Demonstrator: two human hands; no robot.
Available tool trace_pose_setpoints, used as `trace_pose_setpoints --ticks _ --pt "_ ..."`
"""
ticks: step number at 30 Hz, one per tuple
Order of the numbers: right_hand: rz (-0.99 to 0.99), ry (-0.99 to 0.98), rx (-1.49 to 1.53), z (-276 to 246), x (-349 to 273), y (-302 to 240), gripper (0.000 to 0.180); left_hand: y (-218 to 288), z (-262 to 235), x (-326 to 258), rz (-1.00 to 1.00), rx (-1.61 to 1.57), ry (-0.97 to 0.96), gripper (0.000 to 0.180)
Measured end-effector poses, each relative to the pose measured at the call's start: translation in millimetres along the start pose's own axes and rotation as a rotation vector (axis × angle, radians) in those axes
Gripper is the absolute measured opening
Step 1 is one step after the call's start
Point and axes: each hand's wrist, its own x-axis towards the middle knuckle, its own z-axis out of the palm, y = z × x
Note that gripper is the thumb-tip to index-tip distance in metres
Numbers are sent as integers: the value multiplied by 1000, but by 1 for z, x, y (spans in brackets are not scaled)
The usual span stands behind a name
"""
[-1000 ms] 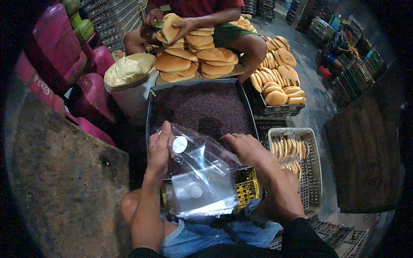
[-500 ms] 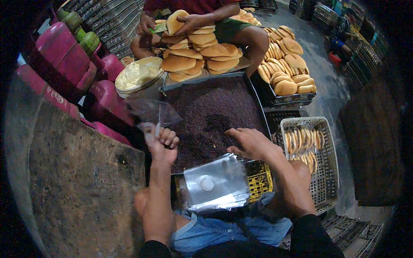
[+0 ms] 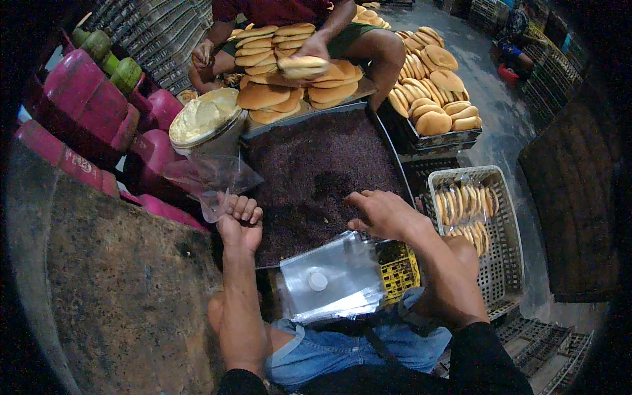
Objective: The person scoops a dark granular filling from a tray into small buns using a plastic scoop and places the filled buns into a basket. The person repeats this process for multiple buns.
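Observation:
My left hand pinches an empty-looking clear plastic bag near the tray's left side. My right hand hovers over the tray's near right part, fingers slightly bent and thumb apart, holding nothing visible. Between my arms lies a stack of clear plastic bags with a small white disc on top. Ahead of me is a metal-rimmed tray of dark purple-brown granules, with a hollow near its middle. Across it, a co-worker's hand holds a split bun, blurred by motion.
Piled buns and a tub of pale cream stand beyond the tray. More buns fill a dark crate at right. A pale crate holds bagged buns. Pink gas cylinders and a worn wooden board flank my left.
My left hand has shifted slightly left with the plastic bag. The co-worker's bun has come down and toward the tray, away from their other hand. My right hand stays nearly still.

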Motion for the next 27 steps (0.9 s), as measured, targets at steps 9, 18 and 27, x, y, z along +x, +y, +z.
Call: trace_pose_setpoints --ticks 9,18,27 --pt "326 106 4 -29 -7 25 56 2 14 -10 481 642 384 32" --pt "473 695 138 -17 3 81 62 17 44 -18 466 536 363 55" --pt "637 602 376 57 96 4 87 36 50 -32 517 473 358 60"
